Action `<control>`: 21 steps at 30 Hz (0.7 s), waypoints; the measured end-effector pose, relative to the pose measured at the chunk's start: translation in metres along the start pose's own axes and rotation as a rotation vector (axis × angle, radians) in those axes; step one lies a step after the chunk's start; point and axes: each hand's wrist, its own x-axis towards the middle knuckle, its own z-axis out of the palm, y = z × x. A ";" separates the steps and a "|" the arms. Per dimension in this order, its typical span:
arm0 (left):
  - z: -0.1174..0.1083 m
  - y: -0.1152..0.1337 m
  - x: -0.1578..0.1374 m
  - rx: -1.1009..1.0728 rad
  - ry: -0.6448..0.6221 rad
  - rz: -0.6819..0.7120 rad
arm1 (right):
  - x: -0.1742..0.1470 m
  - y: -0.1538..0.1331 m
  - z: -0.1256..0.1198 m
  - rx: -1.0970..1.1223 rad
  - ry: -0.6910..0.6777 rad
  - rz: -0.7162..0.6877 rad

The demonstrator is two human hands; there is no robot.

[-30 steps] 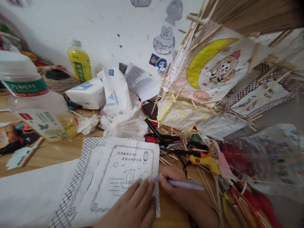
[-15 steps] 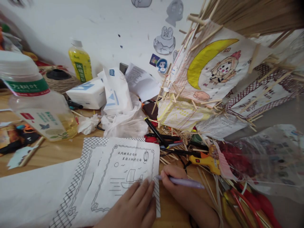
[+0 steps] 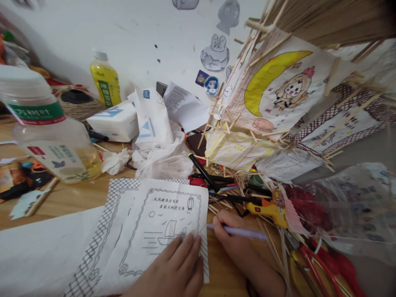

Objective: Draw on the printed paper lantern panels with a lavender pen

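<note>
My left hand lies with its fingers stretched out over the lower right part of a white sheet. The sheet bears a wavy drawn border, a sailing boat on water and lines of handwritten characters. Pinched in my right hand is a light purple pen, its tip close to the sheet's right edge; whether it touches the paper I cannot tell. Beneath this sheet shows another paper with a black crosshatched border.
Behind the sheets lie black markers, thin wooden sticks and a yellow glue gun. Red-handled scissors are at the lower right. A large bottle stands left, tissue packs at the back. A stick-framed paper lantern rises right.
My right hand and the pen have shifted slightly right and up, away from the sheet's edge. My left hand stays in place on the paper.
</note>
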 end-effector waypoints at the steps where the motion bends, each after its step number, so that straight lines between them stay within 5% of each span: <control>1: 0.000 0.000 0.000 -0.002 0.002 0.005 | 0.000 0.001 0.000 0.011 0.004 0.007; 8: -0.007 0.000 0.002 0.004 -0.001 -0.029 | -0.002 0.001 -0.002 0.030 0.030 0.096; 21: -0.005 0.003 0.004 0.000 0.014 -0.052 | -0.001 -0.013 -0.005 0.081 -0.154 -0.015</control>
